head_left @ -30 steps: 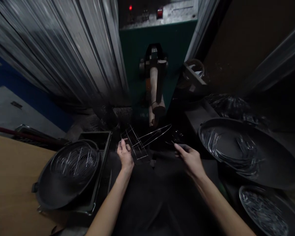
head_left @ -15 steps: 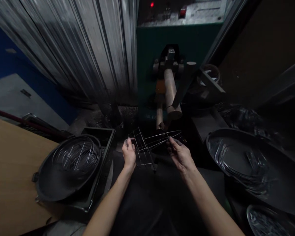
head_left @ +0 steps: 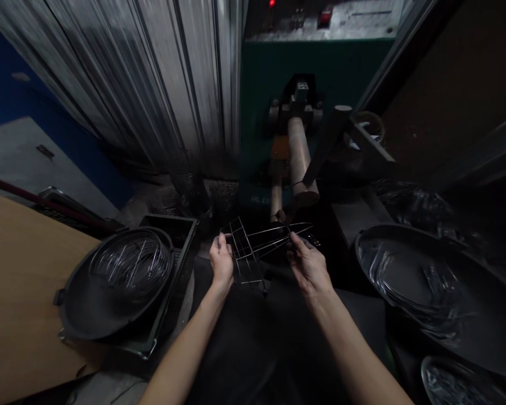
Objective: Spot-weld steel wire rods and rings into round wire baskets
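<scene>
A thin metal wire rack (head_left: 248, 253) is held between my two hands, in front of a machine's rod-like arms. My left hand (head_left: 222, 260) is closed on the left edge of its grid part. My right hand (head_left: 307, 260) pinches the long wires that stretch out to the right, near their end. Just beyond the rack are the thick upper cylinder (head_left: 300, 160) of the machine and the thinner lower rod (head_left: 276, 199). Part of the wires is hidden behind my right fingers.
On the left, a black round pan (head_left: 96, 315) holding wire rings (head_left: 130, 261) rests on a dark crate (head_left: 185, 239). At right, a large black pan (head_left: 484, 315) holds bent wire pieces (head_left: 405, 281). A smaller bowl (head_left: 425, 371) of small metal parts sits lower right. The green machine body (head_left: 259, 112) stands ahead.
The view has shifted slightly, so the machine appears a little further right. Both hands keep their hold on the wire rack, which has hardly moved.
</scene>
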The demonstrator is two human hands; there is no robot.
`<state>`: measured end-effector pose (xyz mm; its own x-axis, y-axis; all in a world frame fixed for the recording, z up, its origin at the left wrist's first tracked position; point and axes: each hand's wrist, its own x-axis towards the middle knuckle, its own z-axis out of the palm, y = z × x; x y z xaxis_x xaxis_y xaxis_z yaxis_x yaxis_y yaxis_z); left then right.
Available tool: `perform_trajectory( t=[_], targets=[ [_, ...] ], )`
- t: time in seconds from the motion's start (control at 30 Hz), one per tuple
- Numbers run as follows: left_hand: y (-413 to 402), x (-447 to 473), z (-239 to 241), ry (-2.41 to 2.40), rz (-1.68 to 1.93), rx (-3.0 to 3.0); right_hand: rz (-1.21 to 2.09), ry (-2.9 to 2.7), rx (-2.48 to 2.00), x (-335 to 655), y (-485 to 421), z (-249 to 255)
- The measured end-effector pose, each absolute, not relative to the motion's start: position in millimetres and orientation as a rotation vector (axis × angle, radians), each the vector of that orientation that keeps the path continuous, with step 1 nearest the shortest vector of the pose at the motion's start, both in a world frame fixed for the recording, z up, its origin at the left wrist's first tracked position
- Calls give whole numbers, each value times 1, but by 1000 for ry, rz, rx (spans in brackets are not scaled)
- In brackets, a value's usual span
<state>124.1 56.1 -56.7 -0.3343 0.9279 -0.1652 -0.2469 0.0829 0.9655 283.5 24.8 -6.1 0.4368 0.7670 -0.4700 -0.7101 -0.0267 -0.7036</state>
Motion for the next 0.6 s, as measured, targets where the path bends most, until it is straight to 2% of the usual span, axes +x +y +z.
perform_trajectory(
  t=[0.6],
  targets=[
    [58, 120, -35, 1203, 1406, 581, 1192, -25, -1098, 294, 8, -2]
  ],
)
